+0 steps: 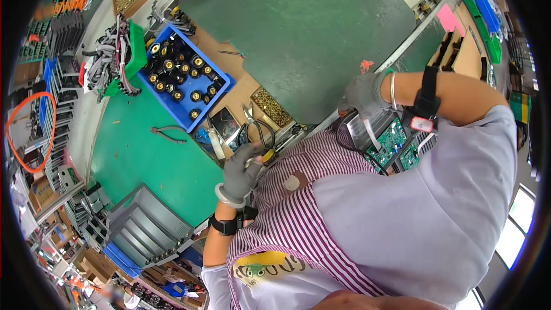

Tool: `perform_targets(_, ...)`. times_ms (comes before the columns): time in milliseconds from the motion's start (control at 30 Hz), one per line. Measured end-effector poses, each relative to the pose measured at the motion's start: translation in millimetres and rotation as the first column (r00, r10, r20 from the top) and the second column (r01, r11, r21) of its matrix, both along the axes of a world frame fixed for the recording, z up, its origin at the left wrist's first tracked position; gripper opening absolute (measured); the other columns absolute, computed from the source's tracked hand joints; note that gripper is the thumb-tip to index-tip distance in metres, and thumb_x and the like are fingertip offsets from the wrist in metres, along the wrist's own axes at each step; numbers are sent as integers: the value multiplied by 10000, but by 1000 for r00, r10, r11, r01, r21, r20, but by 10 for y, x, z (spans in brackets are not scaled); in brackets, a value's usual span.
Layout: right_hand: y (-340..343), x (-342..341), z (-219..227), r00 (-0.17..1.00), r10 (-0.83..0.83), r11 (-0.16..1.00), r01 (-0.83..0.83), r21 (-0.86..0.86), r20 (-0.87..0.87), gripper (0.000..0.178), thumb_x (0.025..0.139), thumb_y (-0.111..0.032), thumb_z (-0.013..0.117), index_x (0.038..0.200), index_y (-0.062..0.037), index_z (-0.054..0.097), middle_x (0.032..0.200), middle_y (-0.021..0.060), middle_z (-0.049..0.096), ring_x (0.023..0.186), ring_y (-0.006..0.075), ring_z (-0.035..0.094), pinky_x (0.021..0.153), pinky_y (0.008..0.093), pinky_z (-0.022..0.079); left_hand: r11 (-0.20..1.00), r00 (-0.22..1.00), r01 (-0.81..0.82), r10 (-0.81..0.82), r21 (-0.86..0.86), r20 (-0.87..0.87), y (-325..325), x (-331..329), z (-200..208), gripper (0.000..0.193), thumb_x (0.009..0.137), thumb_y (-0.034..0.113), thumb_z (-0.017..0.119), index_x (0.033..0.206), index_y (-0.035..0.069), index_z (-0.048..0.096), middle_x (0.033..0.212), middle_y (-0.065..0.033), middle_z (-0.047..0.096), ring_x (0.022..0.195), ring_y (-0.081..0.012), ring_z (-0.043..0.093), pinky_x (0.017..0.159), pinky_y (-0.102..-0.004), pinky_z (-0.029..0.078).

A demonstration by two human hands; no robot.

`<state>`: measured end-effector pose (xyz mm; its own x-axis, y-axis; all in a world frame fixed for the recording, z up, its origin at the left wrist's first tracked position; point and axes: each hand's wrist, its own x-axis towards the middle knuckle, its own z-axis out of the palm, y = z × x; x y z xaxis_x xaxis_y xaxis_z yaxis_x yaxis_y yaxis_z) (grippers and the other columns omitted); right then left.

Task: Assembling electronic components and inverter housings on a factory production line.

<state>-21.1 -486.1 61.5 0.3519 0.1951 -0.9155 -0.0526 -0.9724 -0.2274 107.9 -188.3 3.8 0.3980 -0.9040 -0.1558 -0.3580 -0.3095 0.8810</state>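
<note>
Over the green bench, gloved hands apart — left gripping pliers, right clutching a cable.

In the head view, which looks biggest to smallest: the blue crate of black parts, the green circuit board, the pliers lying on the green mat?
1. Blue crate, clearly largest.
2. Green circuit board, partly hidden by the arm, so its full size is unsure.
3. Pliers, smallest.

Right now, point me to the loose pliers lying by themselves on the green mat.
In the head view, the dark-handled pliers lie on the green mat at centre-left, just below the blue plastic bin of black-and-gold round parts, up-left of the grey-gloved left hand.
</note>
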Motion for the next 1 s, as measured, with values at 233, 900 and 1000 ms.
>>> perform_targets(233, -19, -290, -276, 973, -231, 944, 223, 243, 4, 444, 714, -252, 538, 1147, -161, 504, 1001, 120, 589, 950, 331, 538, 802, 419, 424, 974, 976, -136, 163, 181, -142, 384, -37, -172, 269, 794, 85, 552, 1046, -9, 532, 876, -103, 624, 737, -149, 601, 647, -246, 462)
perform_targets(900, 927, -190, 1826, 918, 40, 937, 103, -333, 396, 261, 703, -189, 579, 964, -195, 593, 770, 59, 611, 738, 231, 619, 613, 358, 521, 766, 611, 613, -613, -190, -501, -628, -170, 721, 372, 847, 146, 507, 1156, -37, 411, 984, -103, 549, 854, -132, 527, 768, -254, 440)
perform_targets(1000, 1111, -204, 1888, 930, 80, 915, 74, -396, 359, 237, 686, -195, 588, 922, -190, 601, 749, 54, 612, 690, 231, 620, 559, 372, 521, 662, 527, 727, -707, -182, -472, -782, -435, 968, 247, 871, 163, 463, 1002, -44, 498, 855, -84, 579, 770, -127, 551, 705, -242, 454)
